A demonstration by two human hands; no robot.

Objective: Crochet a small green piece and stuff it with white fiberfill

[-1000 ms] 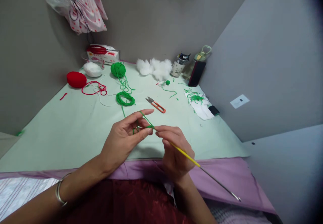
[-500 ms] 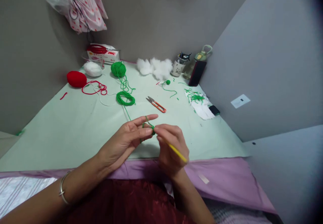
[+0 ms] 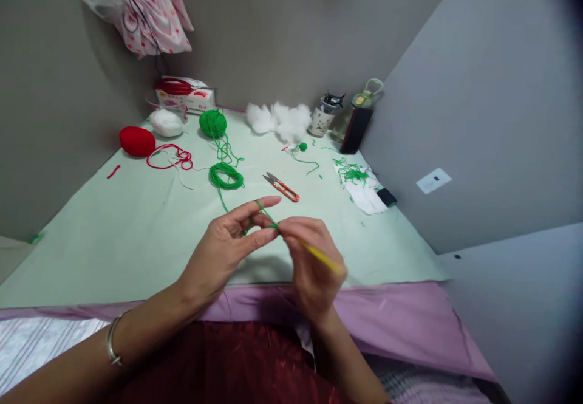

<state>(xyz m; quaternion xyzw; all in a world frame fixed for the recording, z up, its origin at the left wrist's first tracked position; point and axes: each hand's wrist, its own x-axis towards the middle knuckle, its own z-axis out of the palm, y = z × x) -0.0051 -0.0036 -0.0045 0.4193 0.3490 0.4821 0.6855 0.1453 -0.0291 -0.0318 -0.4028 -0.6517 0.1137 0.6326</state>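
Green yarn (image 3: 265,211) runs over the raised index finger of my left hand (image 3: 223,246), whose thumb and middle finger pinch a small green crochet piece, mostly hidden by the fingertips. My right hand (image 3: 314,264) is closed around a crochet hook with a yellow handle (image 3: 321,257); its tip meets the yarn at the left fingertips. From my left hand the strand leads back to a loose green coil (image 3: 226,176) on the table, and behind that sits a green yarn ball (image 3: 213,123).
Orange-handled thread snips (image 3: 282,187) lie just beyond my hands. Red yarn (image 3: 137,141) and white yarn (image 3: 166,123) sit at the left. White stuffing (image 3: 279,121), a pen cup (image 3: 321,118) and a phone (image 3: 357,130) stand along the back. Green scraps lie on white paper (image 3: 368,200) at right.
My right hand has shifted slightly right and up, with the hook turned a little. The yarn over my left index finger is now pulled into a straighter line.
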